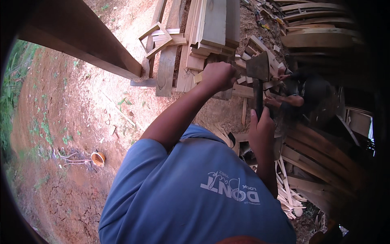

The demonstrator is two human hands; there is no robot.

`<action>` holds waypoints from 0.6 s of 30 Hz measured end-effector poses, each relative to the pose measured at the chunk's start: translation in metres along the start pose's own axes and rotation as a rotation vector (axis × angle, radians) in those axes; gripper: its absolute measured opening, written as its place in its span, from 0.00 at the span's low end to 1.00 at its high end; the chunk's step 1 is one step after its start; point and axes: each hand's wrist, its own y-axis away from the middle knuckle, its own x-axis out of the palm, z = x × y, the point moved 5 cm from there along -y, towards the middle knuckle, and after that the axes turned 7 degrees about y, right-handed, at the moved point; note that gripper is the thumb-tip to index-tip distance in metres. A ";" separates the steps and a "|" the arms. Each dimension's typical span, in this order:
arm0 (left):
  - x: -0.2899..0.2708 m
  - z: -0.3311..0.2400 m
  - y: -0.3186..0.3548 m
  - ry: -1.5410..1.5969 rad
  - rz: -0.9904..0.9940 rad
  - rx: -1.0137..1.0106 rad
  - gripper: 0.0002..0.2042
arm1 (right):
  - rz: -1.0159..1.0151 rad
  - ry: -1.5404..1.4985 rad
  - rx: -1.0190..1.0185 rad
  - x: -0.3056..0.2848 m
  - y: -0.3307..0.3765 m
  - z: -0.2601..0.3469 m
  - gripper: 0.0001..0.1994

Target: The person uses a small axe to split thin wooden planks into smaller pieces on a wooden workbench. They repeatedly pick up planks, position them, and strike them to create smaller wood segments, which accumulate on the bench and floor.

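The right hand [262,124] is wrapped round the dark handle [258,95] of a mallet [258,67] – or a hatchet; the broad, block-like head suggests the first, but the shape alone does not settle it; its thumb lies up along the handle, and the head stands just right of the other hand, over the cluttered offcuts [248,55]. The left hand [219,76] is closed in a fist at the near end of the stacked planks [213,24]; its fingers are curled in tight, though whether they grip a tool or a piece of wood I cannot tell.

The step in hand looks like striking or steadying work at that end of the stack, seemingly between blows; a next stroke would call for the left hand to keep firm, the head to come down square, and the knuckles to stay out of its path. A co-worker [302,91] bends close by on the right – reason enough, I judge, for a short, controlled swing; a small wooden frame [156,40] lies left of the stack, well apart from the mallet.
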 end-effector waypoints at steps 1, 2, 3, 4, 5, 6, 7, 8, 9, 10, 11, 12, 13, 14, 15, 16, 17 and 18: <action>-0.002 0.000 0.000 0.008 -0.014 0.014 0.07 | -0.038 -0.020 -0.031 -0.015 0.002 0.013 0.15; -0.004 0.000 0.001 0.016 -0.029 0.027 0.07 | -0.076 -0.042 -0.063 -0.023 0.003 0.020 0.15; -0.004 -0.001 0.000 0.004 -0.021 0.019 0.07 | -0.100 -0.029 -0.080 -0.025 0.003 0.022 0.15; -0.005 -0.003 0.000 -0.010 -0.014 0.010 0.07 | -0.123 -0.017 -0.098 -0.027 0.002 0.025 0.15; -0.005 -0.003 0.000 -0.023 -0.008 -0.001 0.06 | -0.146 -0.005 -0.118 -0.028 -0.001 0.027 0.15; -0.004 -0.004 0.001 -0.006 -0.007 0.006 0.06 | -0.069 0.053 -0.079 -0.018 -0.006 0.019 0.15; -0.003 -0.005 0.000 0.011 -0.006 0.017 0.06 | 0.005 0.110 -0.038 -0.003 -0.013 0.004 0.15; -0.001 -0.006 -0.001 0.028 -0.005 0.027 0.06 | 0.080 0.167 0.004 0.006 -0.015 -0.007 0.14; 0.000 -0.004 -0.001 -0.001 0.002 0.017 0.06 | 0.117 0.160 0.036 0.007 -0.016 -0.008 0.15; 0.001 -0.002 -0.001 -0.031 0.009 0.007 0.07 | 0.153 0.153 0.068 0.007 -0.016 -0.010 0.15; 0.001 0.000 -0.002 -0.060 0.017 -0.003 0.07 | 0.190 0.147 0.101 0.007 -0.016 -0.011 0.15; -0.001 0.001 -0.004 -0.032 -0.003 0.010 0.08 | 0.150 0.101 0.058 0.000 -0.018 -0.004 0.15; -0.001 0.001 -0.002 -0.001 -0.009 0.023 0.08 | 0.116 0.053 0.029 -0.011 -0.014 0.005 0.14; -0.001 0.001 0.000 0.031 -0.015 0.036 0.09 | 0.082 0.005 0.000 -0.021 -0.010 0.013 0.14; -0.002 0.001 -0.001 0.004 0.010 0.002 0.09 | 0.048 -0.007 -0.011 -0.028 -0.009 0.021 0.15; -0.003 0.002 -0.002 -0.024 0.033 -0.032 0.09 | 0.015 -0.020 -0.022 -0.033 -0.009 0.028 0.15; -0.002 0.003 -0.002 -0.052 0.056 -0.068 0.10 | -0.017 -0.033 -0.035 -0.036 -0.009 0.031 0.15; -0.003 0.000 -0.004 -0.045 0.047 -0.051 0.09 | -0.038 -0.003 -0.051 -0.033 -0.011 0.027 0.15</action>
